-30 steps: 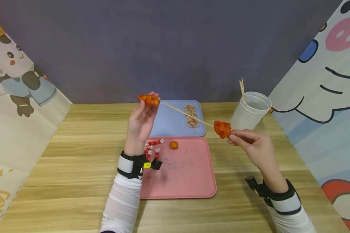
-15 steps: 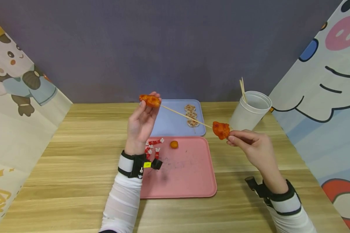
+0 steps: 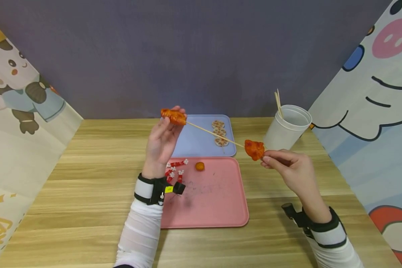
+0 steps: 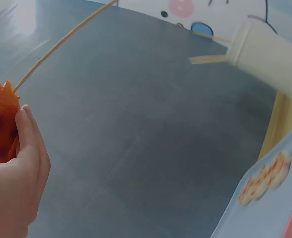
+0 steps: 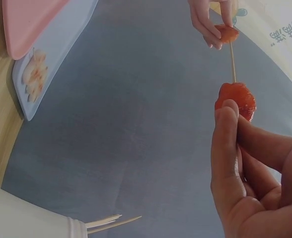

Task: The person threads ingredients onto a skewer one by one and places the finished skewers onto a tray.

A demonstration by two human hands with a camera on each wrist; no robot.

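Note:
My left hand (image 3: 162,143), raised over the trays, holds a glazed orange-red piece of food (image 3: 174,116), shaped like a chicken wing, between thumb and fingers. A thin bamboo skewer (image 3: 214,133) runs from that piece down to the right. Its far tip is hidden at the piece's right end. Near its other end the skewer carries a second glazed orange-red piece (image 3: 254,149). Right behind this one, my right hand (image 3: 293,167) pinches the skewer with thumb and forefinger; the right wrist view shows the fingertips up against the piece (image 5: 236,99).
A pink tray (image 3: 217,208) bears several red-and-white pieces (image 3: 180,176) and an orange ball (image 3: 200,166). Behind it, a blue tray (image 3: 194,143) holds a skewer of lotus root slices (image 3: 219,132). A white bucket (image 3: 283,130) with skewers (image 3: 278,104) stands at the back right.
A second ago the skewer's tip showed just short of the left hand's piece; now it meets that piece. The left hand's piece has shifted slightly right; the right hand has barely moved.

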